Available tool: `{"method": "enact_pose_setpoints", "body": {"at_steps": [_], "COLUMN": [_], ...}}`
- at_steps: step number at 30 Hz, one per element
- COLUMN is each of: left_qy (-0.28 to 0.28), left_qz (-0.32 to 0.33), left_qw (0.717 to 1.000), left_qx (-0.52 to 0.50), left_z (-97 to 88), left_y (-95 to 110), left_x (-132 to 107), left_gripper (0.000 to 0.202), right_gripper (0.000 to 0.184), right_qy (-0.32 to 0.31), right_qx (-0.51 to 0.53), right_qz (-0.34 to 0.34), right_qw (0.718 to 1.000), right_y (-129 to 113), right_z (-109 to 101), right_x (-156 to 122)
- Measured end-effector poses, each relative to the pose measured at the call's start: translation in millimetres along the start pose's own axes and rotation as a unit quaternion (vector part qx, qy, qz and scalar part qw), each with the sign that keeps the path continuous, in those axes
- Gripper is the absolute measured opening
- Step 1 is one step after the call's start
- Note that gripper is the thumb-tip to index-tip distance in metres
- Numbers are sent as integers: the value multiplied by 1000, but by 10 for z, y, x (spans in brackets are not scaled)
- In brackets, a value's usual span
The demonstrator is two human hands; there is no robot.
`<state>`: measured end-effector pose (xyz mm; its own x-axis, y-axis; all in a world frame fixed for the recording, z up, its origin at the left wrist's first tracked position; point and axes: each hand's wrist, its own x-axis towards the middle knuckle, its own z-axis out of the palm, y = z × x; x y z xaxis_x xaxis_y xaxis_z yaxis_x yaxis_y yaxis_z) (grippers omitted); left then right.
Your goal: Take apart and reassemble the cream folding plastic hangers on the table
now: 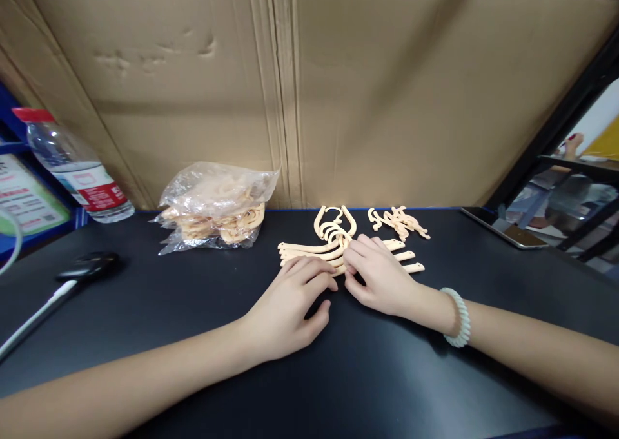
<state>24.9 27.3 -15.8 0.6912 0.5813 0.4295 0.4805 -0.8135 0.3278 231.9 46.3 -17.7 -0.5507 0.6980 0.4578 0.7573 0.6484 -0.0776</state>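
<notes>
Several beige plastic hanger arms (309, 248), long and curved with holes at their ends, lie side by side on the black table. My left hand (294, 303) rests at their near left side, fingers loosely bent and apart, the fingertips touching or just over the nearest arms. With curled fingers, my right hand (380, 274) pinches at the middle of the row, where the arms meet; its fingers partly hide the piece it holds. Just behind, curved beige hook pieces (349, 220) stand out from the row. A small pile of beige hooks (399, 222) lies to the right.
Clear plastic bags (217, 200) of beige parts lie at the back left. Farther left are a water bottle (82, 168) and a black device with a white cable (87, 266). A phone (503, 227) lies at the back right. Cardboard (387, 91) stands behind the table (377, 374).
</notes>
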Motion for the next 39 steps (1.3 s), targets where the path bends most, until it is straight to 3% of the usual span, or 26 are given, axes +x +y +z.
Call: {"method": "enact_pose_setpoints", "body": {"at_steps": [16,19,22,24,26,30,34,39], "left_qy": [4,18,40,44,11,-31,-80,-117], "left_qz": [-3,-13,-44,-82,-141,-192,-262,-307], "left_qw": [1000,1000,998,995,986,971,944,919], "left_qx": [2,-4,-2,32,92,140,185,219], "left_z": [-8,-7,-60,-142,-246,-393,-350,-205], "left_y": [7,-10,-74,-149,-249,-511,-732,-810], "left_x": [-18,-3,86,204,365,751,1079,1265], "left_gripper": [25,25,22,23,23,12,24,31], "right_gripper": [11,4,8,11,13,12,13,28], "right_qy": [33,63,65,43,18,-57,-147,-230], "right_qx": [-2,26,35,28,18,-18,-55,-65], "right_qz": [-10,-6,21,46,52,51,38,34], "right_qw": [999,998,997,998,998,997,987,970], "right_y": [3,81,250,386,512,680,746,791], "right_z": [4,-43,-123,-184,-231,-215,-72,106], "right_x": [-3,60,196,326,478,809,1081,1242]}}
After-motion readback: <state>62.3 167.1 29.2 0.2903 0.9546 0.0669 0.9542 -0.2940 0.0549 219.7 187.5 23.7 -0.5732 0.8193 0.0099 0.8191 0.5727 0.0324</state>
